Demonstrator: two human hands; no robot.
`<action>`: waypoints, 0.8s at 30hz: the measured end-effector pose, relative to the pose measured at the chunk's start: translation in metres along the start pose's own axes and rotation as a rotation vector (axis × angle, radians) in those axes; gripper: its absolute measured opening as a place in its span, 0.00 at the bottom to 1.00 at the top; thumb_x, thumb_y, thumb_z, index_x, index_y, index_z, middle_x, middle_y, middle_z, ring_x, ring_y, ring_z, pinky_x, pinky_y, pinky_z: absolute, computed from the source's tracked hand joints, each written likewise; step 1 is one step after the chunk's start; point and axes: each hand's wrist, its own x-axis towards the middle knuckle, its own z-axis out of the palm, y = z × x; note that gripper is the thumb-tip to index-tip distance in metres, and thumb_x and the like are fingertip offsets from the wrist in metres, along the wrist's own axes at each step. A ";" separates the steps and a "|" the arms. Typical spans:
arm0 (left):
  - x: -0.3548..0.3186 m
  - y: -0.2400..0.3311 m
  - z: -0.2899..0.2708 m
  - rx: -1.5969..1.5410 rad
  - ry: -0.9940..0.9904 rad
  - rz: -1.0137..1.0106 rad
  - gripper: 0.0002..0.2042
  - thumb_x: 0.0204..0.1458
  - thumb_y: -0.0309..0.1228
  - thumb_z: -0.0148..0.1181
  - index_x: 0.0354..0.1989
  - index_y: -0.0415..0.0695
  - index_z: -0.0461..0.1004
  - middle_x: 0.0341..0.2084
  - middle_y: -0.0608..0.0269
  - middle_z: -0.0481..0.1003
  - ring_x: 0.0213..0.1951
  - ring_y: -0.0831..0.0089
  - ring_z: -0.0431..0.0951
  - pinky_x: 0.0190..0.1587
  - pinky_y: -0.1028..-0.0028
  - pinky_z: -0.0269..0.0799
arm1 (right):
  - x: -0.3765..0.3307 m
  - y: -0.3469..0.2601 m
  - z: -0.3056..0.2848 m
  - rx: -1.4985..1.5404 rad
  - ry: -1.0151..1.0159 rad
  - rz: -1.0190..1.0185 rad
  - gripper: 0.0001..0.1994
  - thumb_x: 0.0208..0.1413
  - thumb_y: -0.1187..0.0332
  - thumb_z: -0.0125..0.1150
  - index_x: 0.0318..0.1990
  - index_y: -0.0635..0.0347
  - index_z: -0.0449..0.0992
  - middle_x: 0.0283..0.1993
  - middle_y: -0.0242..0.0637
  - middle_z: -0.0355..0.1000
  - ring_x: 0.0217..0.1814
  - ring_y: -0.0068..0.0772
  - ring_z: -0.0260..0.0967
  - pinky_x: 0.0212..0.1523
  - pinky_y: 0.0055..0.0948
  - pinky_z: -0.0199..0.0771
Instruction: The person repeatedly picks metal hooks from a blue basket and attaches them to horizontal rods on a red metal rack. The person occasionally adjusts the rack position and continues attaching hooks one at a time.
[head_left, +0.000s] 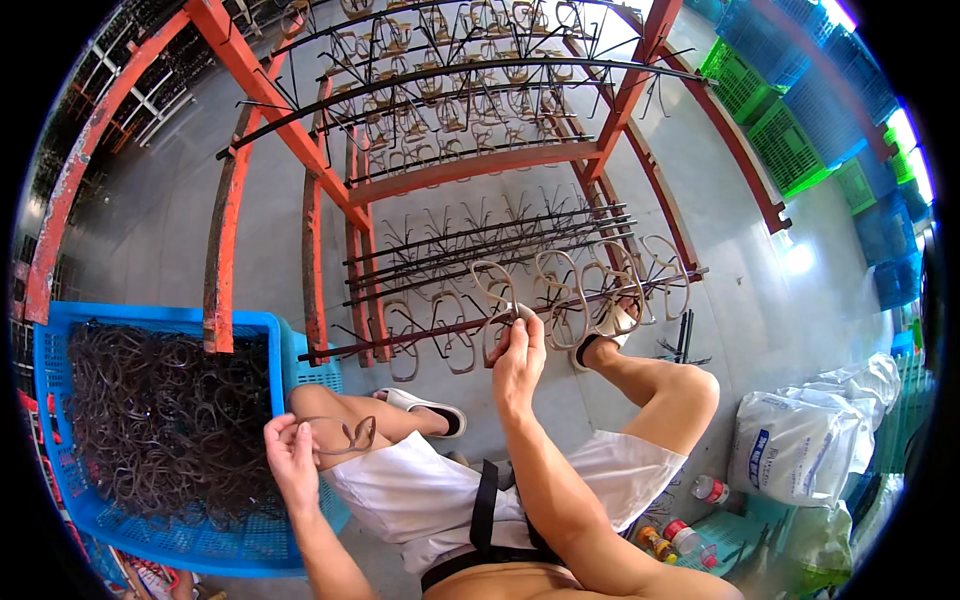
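At centre frame, a pale loop (pixel 497 290) is pinched closed in the right hand (pixel 518 355) against the rack rod (pixel 480 322). At lower left, another dark loop (pixel 345 435) is gripped by the left hand (pixel 290 450) beside the blue basket (pixel 160 540). The loop is best seated squarely on its hook before release.

Matt, worn orange-painted metal rack (pixel 470 165), blue plastic mesh crate (pixel 300 360), glossy translucent frames (pixel 560 290).

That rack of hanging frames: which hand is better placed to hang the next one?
Probably the right hand: it is already up at the rack, touching a hung frame. The left hand sits low, holding frames beside the blue basket.
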 end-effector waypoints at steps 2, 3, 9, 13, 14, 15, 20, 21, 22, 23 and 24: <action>-0.004 0.024 -0.007 0.059 -0.113 -0.077 0.19 0.54 0.23 0.49 0.55 0.40 0.61 0.22 0.69 0.69 0.21 0.87 0.65 0.17 0.86 0.58 | 0.003 0.003 -0.004 -0.018 -0.023 -0.028 0.10 0.62 0.68 0.40 0.45 0.60 0.66 0.20 0.23 0.57 0.16 0.12 0.51 0.15 0.15 0.54; -0.001 0.022 -0.021 0.143 -0.203 -0.150 0.16 0.54 0.24 0.49 0.51 0.39 0.65 0.22 0.68 0.70 0.20 0.87 0.65 0.17 0.86 0.58 | 0.003 0.005 -0.004 -0.024 -0.039 -0.039 0.10 0.62 0.68 0.40 0.45 0.60 0.66 0.20 0.23 0.57 0.16 0.12 0.51 0.15 0.15 0.54; -0.002 0.030 -0.042 -0.112 -0.221 -0.232 0.10 0.54 0.31 0.53 0.36 0.36 0.70 0.22 0.62 0.72 0.19 0.79 0.70 0.19 0.81 0.66 | -0.001 0.023 -0.006 -0.084 -0.121 -0.116 0.12 0.63 0.66 0.43 0.50 0.59 0.67 0.21 0.23 0.58 0.17 0.13 0.55 0.18 0.17 0.60; -0.012 0.032 -0.019 -0.585 -0.320 -0.128 0.09 0.53 0.32 0.54 0.35 0.38 0.66 0.24 0.57 0.72 0.21 0.70 0.74 0.23 0.75 0.72 | 0.000 0.032 -0.009 -0.555 -0.106 -0.430 0.12 0.61 0.69 0.45 0.50 0.61 0.69 0.19 0.24 0.61 0.16 0.16 0.56 0.17 0.19 0.59; -0.014 0.026 -0.018 -0.666 -0.341 -0.129 0.09 0.53 0.31 0.55 0.35 0.38 0.65 0.25 0.54 0.72 0.23 0.66 0.75 0.25 0.72 0.74 | 0.000 0.034 -0.009 -0.590 -0.099 -0.482 0.13 0.61 0.69 0.46 0.50 0.61 0.69 0.18 0.26 0.61 0.16 0.17 0.57 0.17 0.20 0.59; -0.016 0.028 -0.010 -0.669 -0.339 -0.114 0.09 0.53 0.31 0.55 0.35 0.39 0.64 0.24 0.56 0.71 0.22 0.67 0.74 0.23 0.72 0.73 | 0.002 0.033 -0.010 -0.630 -0.092 -0.538 0.13 0.61 0.70 0.47 0.50 0.61 0.69 0.18 0.27 0.62 0.16 0.18 0.57 0.17 0.21 0.60; -0.020 0.036 0.019 -0.764 -0.410 -0.155 0.08 0.53 0.30 0.55 0.35 0.39 0.65 0.27 0.54 0.72 0.22 0.66 0.75 0.22 0.72 0.73 | 0.002 0.024 -0.010 -0.693 -0.123 -0.622 0.13 0.59 0.70 0.48 0.51 0.61 0.69 0.16 0.33 0.62 0.15 0.23 0.58 0.18 0.25 0.61; -0.020 0.035 0.022 -0.775 -0.419 -0.150 0.08 0.53 0.30 0.54 0.35 0.39 0.65 0.26 0.54 0.72 0.22 0.65 0.75 0.23 0.72 0.73 | 0.002 0.023 -0.010 -0.676 -0.131 -0.617 0.13 0.59 0.70 0.49 0.51 0.60 0.69 0.16 0.34 0.62 0.15 0.24 0.58 0.18 0.25 0.61; -0.019 0.035 0.024 -0.786 -0.429 -0.144 0.08 0.53 0.30 0.54 0.35 0.39 0.65 0.26 0.54 0.72 0.22 0.65 0.75 0.23 0.72 0.73 | 0.002 0.023 -0.009 -0.658 -0.139 -0.612 0.13 0.59 0.70 0.49 0.51 0.60 0.69 0.16 0.34 0.62 0.15 0.24 0.58 0.18 0.26 0.61; -0.019 0.035 0.026 -0.797 -0.437 -0.138 0.08 0.53 0.30 0.54 0.36 0.39 0.65 0.26 0.54 0.72 0.23 0.65 0.76 0.23 0.72 0.73 | 0.003 0.022 -0.009 -0.681 -0.128 -0.654 0.13 0.59 0.70 0.49 0.51 0.60 0.69 0.16 0.34 0.62 0.15 0.24 0.58 0.18 0.26 0.61; -0.018 0.034 0.028 -0.793 -0.439 -0.144 0.08 0.53 0.30 0.54 0.36 0.39 0.65 0.26 0.54 0.72 0.23 0.65 0.76 0.23 0.72 0.74 | 0.004 0.021 -0.010 -0.705 -0.115 -0.692 0.13 0.59 0.70 0.49 0.51 0.60 0.69 0.16 0.34 0.62 0.15 0.24 0.58 0.18 0.26 0.61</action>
